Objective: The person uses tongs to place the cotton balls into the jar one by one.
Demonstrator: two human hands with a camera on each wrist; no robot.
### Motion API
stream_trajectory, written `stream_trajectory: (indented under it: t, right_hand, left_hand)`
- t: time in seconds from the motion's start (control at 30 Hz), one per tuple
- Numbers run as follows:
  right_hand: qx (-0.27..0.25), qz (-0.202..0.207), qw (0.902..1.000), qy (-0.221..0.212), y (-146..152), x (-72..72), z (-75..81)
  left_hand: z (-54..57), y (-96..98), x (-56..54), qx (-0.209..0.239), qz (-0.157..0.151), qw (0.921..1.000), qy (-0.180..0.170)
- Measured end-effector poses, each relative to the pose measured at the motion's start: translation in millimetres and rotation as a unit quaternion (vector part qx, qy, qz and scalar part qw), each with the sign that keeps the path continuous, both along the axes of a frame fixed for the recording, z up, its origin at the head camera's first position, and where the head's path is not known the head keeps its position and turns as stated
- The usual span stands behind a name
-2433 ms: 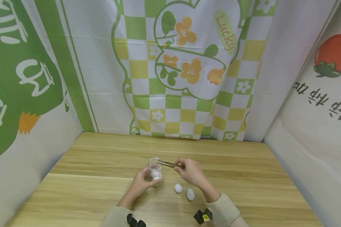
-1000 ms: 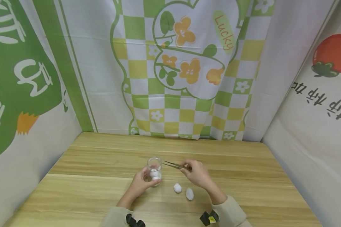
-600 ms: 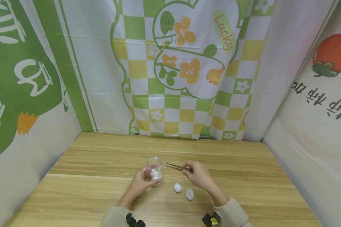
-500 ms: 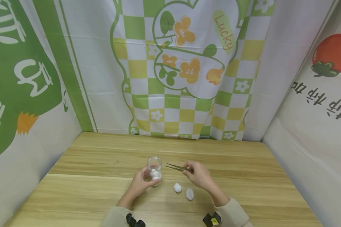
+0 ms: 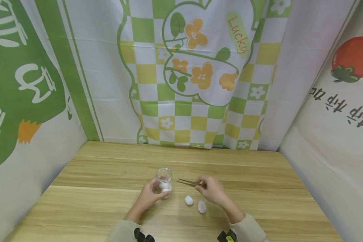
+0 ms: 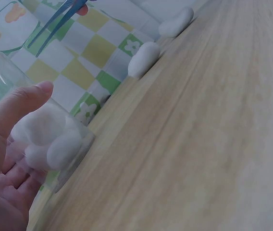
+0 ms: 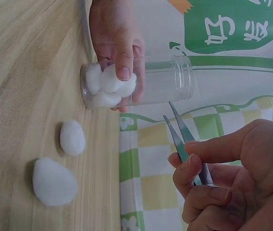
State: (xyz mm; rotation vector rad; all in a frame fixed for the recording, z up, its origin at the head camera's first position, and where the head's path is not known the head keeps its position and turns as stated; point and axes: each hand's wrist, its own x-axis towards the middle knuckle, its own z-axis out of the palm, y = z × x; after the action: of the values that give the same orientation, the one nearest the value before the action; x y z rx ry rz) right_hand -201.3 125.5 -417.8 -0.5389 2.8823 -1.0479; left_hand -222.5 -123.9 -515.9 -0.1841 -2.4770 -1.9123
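A clear, lidless jar [image 5: 164, 177] stands upright on the table, its lower part filled with several white cotton balls [image 7: 108, 85]. My left hand [image 5: 149, 196] grips the jar low down, thumb across its near side. To the right of the jar, my right hand [image 5: 211, 190] pinches a pair of metal tweezers [image 5: 189, 183]. Their tips are parted, point left toward the jar and have nothing between them. Two loose cotton balls lie on the table in front of the right hand: a rounder one [image 5: 189, 200] and a longer one [image 5: 202, 207].
The wooden table [image 5: 115, 168] reaches back to a checked green, yellow and white curtain [image 5: 181, 117]. Printed cloths hang at both sides, a green one [image 5: 33, 84] on the left. Each sleeve carries a black strapped-on mount, the left one [image 5: 143, 236] near the front.
From over the jar's mouth, the tweezers have drawn back to the right and a little lower, along with my right hand. My left hand and the jar stay put, as do both loose cotton balls.
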Motion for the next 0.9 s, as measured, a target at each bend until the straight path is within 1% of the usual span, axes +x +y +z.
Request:
stream_trajectory:
  t: [0.23,0.4,0.6,0.9]
  right_hand:
    - [0.001,-0.009,1.0,0.004,3,0.8,-3.5]
    - [0.002,0.0,1.0,0.003,6,1.0,-7.1]
    - [0.004,0.005,0.9999,-0.012,10,1.4,-11.7]
    - [-0.001,0.018,0.9998,-0.011,17,3.3,-17.1]
  left_hand:
    - [0.6,-0.5,0.6,0.004,-0.007,1.0,0.0]
    - [0.2,-0.7,0.8,0.007,-0.01,0.9999,-0.002]
    - [0.4,-0.5,0.7,0.004,-0.01,0.9999,0.001]
    - [-0.7,-0.2,-0.1,0.004,-0.007,1.0,0.003]
